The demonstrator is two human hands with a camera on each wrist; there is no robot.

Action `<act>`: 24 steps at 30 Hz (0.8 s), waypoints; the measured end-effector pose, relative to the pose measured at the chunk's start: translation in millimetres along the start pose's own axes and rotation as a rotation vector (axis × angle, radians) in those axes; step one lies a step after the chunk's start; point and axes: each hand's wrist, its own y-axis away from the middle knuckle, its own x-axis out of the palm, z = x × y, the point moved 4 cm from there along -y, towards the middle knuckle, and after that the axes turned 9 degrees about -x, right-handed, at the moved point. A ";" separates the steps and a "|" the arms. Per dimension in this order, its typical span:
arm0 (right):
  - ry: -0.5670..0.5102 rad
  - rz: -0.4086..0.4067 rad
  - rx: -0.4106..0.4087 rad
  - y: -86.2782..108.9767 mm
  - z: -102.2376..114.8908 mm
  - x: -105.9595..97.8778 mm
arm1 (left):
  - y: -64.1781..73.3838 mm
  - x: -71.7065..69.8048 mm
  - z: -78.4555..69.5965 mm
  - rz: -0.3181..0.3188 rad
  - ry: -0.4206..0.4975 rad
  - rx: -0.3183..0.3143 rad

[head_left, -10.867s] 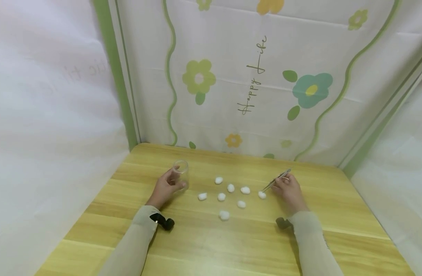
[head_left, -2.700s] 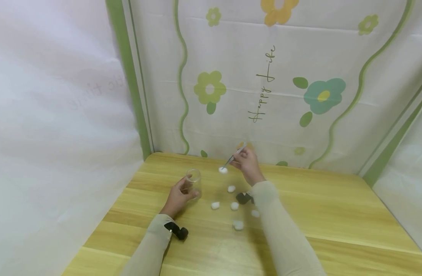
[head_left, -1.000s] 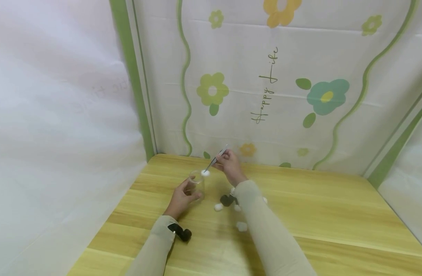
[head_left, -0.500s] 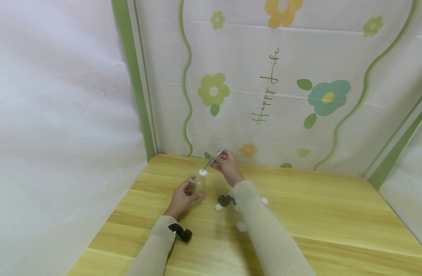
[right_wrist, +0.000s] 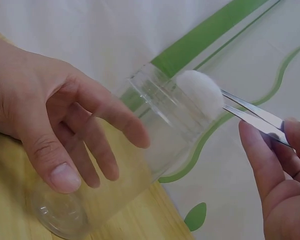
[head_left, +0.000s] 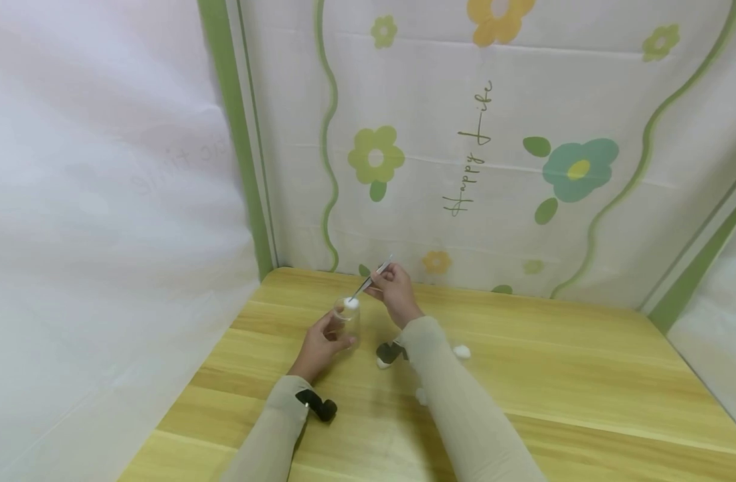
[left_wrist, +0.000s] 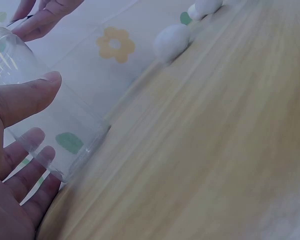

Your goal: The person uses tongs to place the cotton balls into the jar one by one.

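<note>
My left hand (head_left: 317, 348) grips a clear glass jar (head_left: 350, 326), thumb on one side and fingers round the other. The jar stands upright on the table, and its glass looks see-through with nothing showing inside the lower part in the right wrist view. Silvery tweezers (right_wrist: 250, 116) are pinched between the thumb and fingers of my right hand (head_left: 398, 296), slanting down to the left. Their tips hold a white cotton ball (right_wrist: 199, 94) at the jar's open mouth, where it overlaps the rim.
Loose cotton balls lie on the wooden table (head_left: 585, 375): one cotton ball (head_left: 462, 352) right of my right forearm, another (head_left: 421, 396) partly behind the sleeve. A third cotton ball (head_left: 383, 363) is partly covered by the black wrist camera (head_left: 388, 352). A flowered curtain (head_left: 416, 221) hangs behind.
My right hand has carried the cotton ball leftward over the table, from beside the jar's rim to its mouth. Earlier, more cotton balls showed on the table. My left hand keeps hold of the jar.
</note>
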 end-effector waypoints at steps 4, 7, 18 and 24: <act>0.007 0.002 -0.006 0.0 -4.0 0.4 | -0.2 0.0 -0.7 -0.004 -0.006 -0.001; -0.001 -0.001 -0.004 -0.1 -6.9 0.8 | -1.2 0.0 -0.2 -0.007 -0.016 -0.011; -0.009 -0.001 0.016 3.5 -12.0 1.5 | -3.4 1.5 0.9 -0.012 -0.041 0.000; -0.016 0.017 -0.005 3.1 -12.4 0.2 | -2.0 1.2 -1.0 -0.018 -0.036 -0.001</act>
